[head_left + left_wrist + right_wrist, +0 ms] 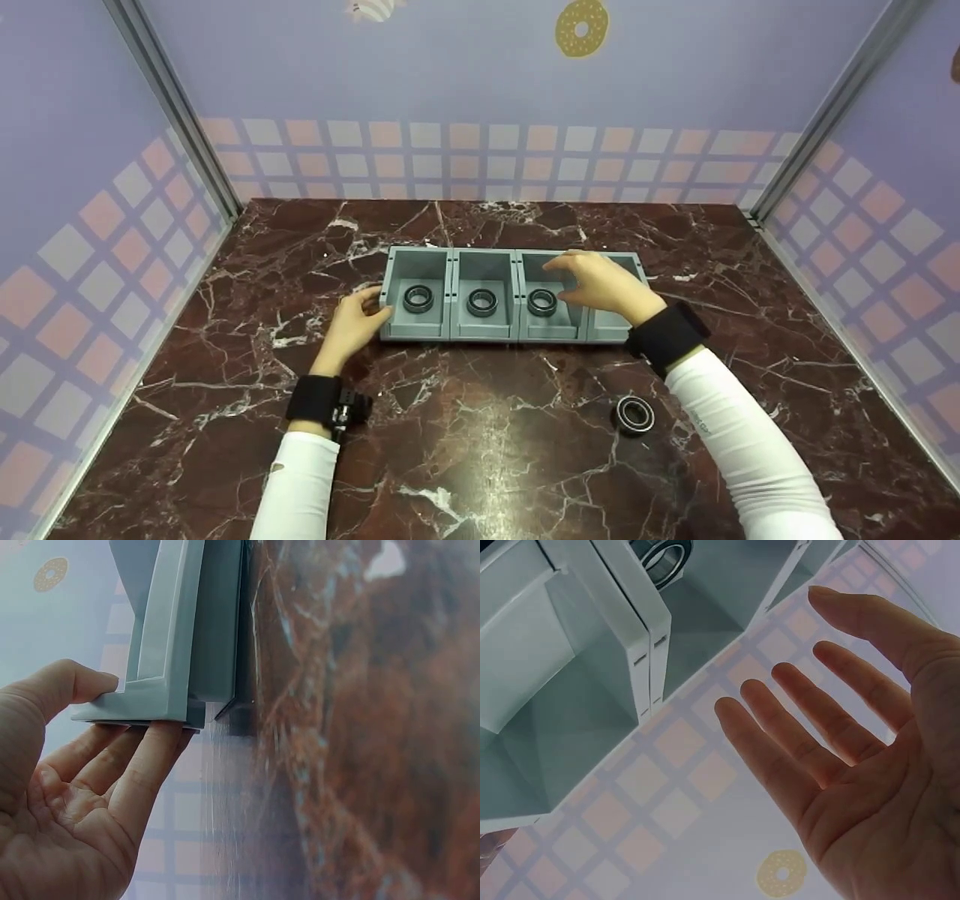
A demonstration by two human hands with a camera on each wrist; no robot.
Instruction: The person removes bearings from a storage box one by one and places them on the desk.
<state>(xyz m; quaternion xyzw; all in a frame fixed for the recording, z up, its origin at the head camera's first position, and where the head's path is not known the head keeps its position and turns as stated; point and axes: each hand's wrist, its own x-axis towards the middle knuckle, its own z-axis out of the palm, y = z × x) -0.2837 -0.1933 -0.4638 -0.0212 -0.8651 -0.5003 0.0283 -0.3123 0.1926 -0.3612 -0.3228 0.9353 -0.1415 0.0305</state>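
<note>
L wall (52, 112): I saw purple, w/ pink + white squares lower down.
L sleeve (296, 487): white, rising from the bottom edge of my head cam.
L strap (313, 397): black, round the wrist, w/ a small device on its inner side.
L hand (352, 326): clamped on the end wall of the bin row (451, 330), thumb on one side, fingers on the other; my L wrist cam showed the same.
Bin row: grey, 4 bins side by side on the dark red veined table (480, 450).
Bin 1 (418, 331): ring 1 (418, 309), black, lay flat on the floor.
Bin 2 (484, 332): ring 2 (481, 313), same kind, also flat.
Bin 3 (551, 332): ring 3 (541, 313), flat, nr the L side.
R hand (604, 283): over bins 3 + 4, digits apart; on my R wrist cam I saw the fingers fairly straight, clear of ring 3.
Bin 4 (609, 325): partly hidden from my head cam by R hand + strap.
Loose ring (634, 430): on the table, in front of bin 4, well apart from it.
R strap (667, 337): black.
R sleeve (750, 442): white, w/ small print, too small to read.
R wall (907, 112): purple, squares again.
</note>
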